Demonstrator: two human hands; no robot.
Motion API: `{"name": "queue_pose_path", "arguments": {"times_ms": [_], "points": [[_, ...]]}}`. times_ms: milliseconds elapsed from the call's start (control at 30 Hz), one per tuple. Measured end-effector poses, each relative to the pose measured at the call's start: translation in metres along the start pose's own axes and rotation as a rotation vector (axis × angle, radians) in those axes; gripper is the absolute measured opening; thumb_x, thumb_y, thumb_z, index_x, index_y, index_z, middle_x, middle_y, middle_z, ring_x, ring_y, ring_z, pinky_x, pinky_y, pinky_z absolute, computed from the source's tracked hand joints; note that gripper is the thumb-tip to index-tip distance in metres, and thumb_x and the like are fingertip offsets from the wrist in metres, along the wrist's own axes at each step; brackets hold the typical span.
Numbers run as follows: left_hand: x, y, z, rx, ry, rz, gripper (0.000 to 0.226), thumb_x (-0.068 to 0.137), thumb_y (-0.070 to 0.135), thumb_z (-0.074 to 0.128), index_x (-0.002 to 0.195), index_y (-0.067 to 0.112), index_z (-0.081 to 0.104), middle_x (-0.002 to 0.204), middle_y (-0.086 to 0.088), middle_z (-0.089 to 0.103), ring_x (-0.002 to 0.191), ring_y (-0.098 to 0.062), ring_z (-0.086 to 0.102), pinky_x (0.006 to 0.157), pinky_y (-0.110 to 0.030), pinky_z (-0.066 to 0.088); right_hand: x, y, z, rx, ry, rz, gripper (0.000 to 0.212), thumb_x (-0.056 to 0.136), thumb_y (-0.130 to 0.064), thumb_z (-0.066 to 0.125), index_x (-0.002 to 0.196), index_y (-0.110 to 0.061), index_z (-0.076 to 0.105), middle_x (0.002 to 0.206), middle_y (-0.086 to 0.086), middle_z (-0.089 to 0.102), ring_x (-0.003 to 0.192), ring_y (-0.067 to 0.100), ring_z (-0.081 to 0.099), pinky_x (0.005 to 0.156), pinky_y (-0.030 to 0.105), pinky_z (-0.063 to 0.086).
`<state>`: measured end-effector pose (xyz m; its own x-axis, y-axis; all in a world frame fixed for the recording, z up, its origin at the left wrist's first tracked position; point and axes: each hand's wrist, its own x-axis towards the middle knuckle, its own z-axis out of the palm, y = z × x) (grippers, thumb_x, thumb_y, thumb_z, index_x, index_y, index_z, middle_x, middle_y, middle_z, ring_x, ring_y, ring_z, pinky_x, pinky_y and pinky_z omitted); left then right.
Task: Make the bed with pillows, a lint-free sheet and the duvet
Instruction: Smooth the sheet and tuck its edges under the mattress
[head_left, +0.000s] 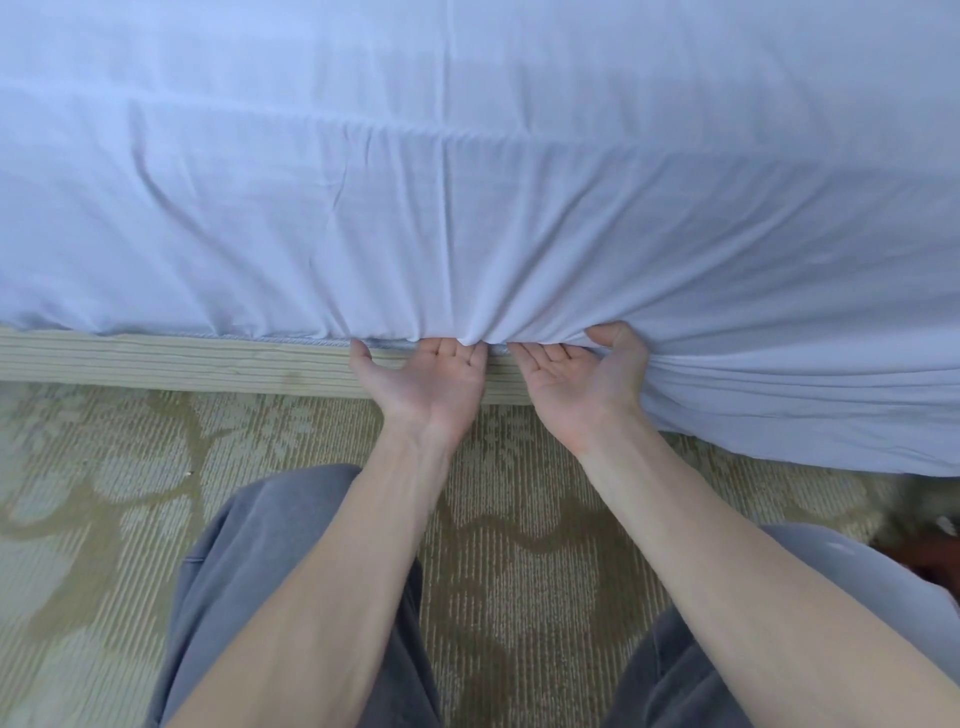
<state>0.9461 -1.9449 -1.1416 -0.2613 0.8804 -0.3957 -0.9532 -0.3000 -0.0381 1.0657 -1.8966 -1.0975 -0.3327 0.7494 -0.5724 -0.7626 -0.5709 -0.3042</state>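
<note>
Patterned carpet (519, 519), wooden frame (156, 364). I'm tucking sheet (467, 208) under mattress (291, 339): left hand (431, 382) flat, palm up; right hand (574, 376) (fingertips hidden) flat or pinching, can't tell. Next: tuck loose drape rightward.

Soft, even light with a cool blue cast on the white fabric bed sheet (467, 182), brightest at the top. Faint shadows. Wide-lens stretching at the edges; lower-right corner blurred.
</note>
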Motion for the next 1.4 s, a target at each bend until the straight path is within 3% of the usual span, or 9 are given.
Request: {"name": "queue_pose_path", "arguments": {"times_ms": [100, 300, 467, 533, 667, 767, 1067, 1267, 1400], "points": [[0.014, -0.005, 0.001, 0.029, -0.045, 0.015, 0.075, 0.088, 0.064, 0.048, 0.146, 0.017, 0.053, 0.137, -0.01, 0.065, 0.128, -0.029, 0.062, 0.109, -0.04, 0.045, 0.008, 0.0, -0.003, 0.032, -0.035, 0.004, 0.06, 0.065, -0.011, 0.053, 0.124, -0.004, 0.059, 0.138, 0.015, 0.06, 0.124, 0.033, 0.062, 0.114, 0.049, 0.043], [0.014, -0.001, -0.001, 0.115, -0.13, -0.04, 0.069, 0.093, 0.059, 0.039, 0.151, 0.022, 0.05, 0.148, -0.007, 0.057, 0.14, -0.027, 0.05, 0.119, -0.038, 0.029, 0.011, -0.01, -0.01, -0.124, -0.049, 0.082, 0.045, 0.086, -0.019, 0.045, 0.126, -0.004, 0.06, 0.134, 0.015, 0.064, 0.123, 0.033, 0.063, 0.114, 0.049, 0.042], [-0.01, -0.001, -0.002, 0.345, 0.19, 0.046, 0.07, 0.104, 0.057, 0.035, 0.141, -0.001, 0.051, 0.13, -0.02, 0.066, 0.122, -0.033, 0.065, 0.112, -0.043, 0.046, 0.003, -0.03, -0.015, -0.795, 0.09, 0.142, 0.046, 0.093, -0.033, 0.043, 0.118, 0.0, 0.064, 0.104, 0.018, 0.077, 0.099, 0.032, 0.074, 0.096, 0.044, 0.056], [-0.029, -0.013, -0.003, 0.652, 0.308, 0.082, 0.066, 0.107, 0.052, 0.034, 0.132, -0.004, 0.057, 0.12, -0.022, 0.071, 0.108, -0.028, 0.072, 0.099, -0.038, 0.055, -0.003, -0.04, -0.023, -1.283, 0.105, -0.047, 0.041, 0.094, -0.04, 0.046, 0.102, -0.008, 0.07, 0.088, 0.008, 0.079, 0.083, 0.02, 0.077, 0.086, 0.038, 0.059], [-0.048, -0.051, 0.001, 1.232, 0.195, 0.114, 0.048, 0.105, 0.046, 0.047, 0.109, 0.007, 0.074, 0.101, -0.009, 0.079, 0.089, -0.017, 0.076, 0.075, -0.028, 0.06, -0.016, -0.054, -0.037, -2.058, 0.113, -0.751, 0.054, 0.091, -0.062, 0.049, 0.067, -0.017, 0.067, 0.062, -0.01, 0.068, 0.064, 0.01, 0.062, 0.066, 0.031, 0.049], [-0.034, -0.064, 0.005, 1.229, 0.173, 0.107, 0.038, 0.101, 0.043, 0.059, 0.11, 0.008, 0.073, 0.103, -0.007, 0.079, 0.098, -0.02, 0.075, 0.076, -0.032, 0.062, -0.016, -0.069, -0.031, -1.997, 0.135, -0.983, 0.049, 0.095, -0.062, 0.05, 0.067, -0.024, 0.065, 0.065, -0.017, 0.065, 0.069, 0.008, 0.059, 0.064, 0.031, 0.045], [-0.015, -0.086, -0.012, 1.042, 0.183, 0.214, 0.016, 0.103, 0.013, 0.058, 0.095, 0.004, 0.068, 0.111, -0.016, 0.074, 0.104, -0.019, 0.074, 0.072, -0.028, 0.061, 0.003, -0.092, -0.035, -1.952, -0.046, -0.962, 0.042, 0.092, -0.043, 0.047, 0.068, -0.016, 0.069, 0.067, -0.005, 0.073, 0.064, 0.016, 0.069, 0.066, 0.039, 0.057], [-0.013, -0.102, -0.016, 0.94, 0.206, 0.206, 0.017, 0.103, 0.015, 0.06, 0.103, 0.001, 0.07, 0.109, -0.014, 0.076, 0.104, -0.02, 0.074, 0.069, -0.023, 0.06, 0.005, -0.102, -0.031, -2.144, 0.048, -1.131, 0.045, 0.093, -0.037, 0.053, 0.058, -0.008, 0.048, 0.052, 0.006, 0.057, 0.054, 0.027, 0.053, 0.048, 0.031, 0.038], [-0.01, -0.111, -0.015, 0.908, 0.235, 0.235, 0.014, 0.102, 0.012, 0.061, 0.102, 0.001, 0.07, 0.101, -0.01, 0.076, 0.1, -0.018, 0.075, 0.064, -0.019, 0.058, 0.005, -0.116, -0.043, -2.197, -0.084, -1.001, 0.054, 0.09, -0.057, 0.045, 0.064, -0.013, 0.062, 0.06, 0.001, 0.067, 0.062, 0.02, 0.062, 0.058, 0.034, 0.051]]}}
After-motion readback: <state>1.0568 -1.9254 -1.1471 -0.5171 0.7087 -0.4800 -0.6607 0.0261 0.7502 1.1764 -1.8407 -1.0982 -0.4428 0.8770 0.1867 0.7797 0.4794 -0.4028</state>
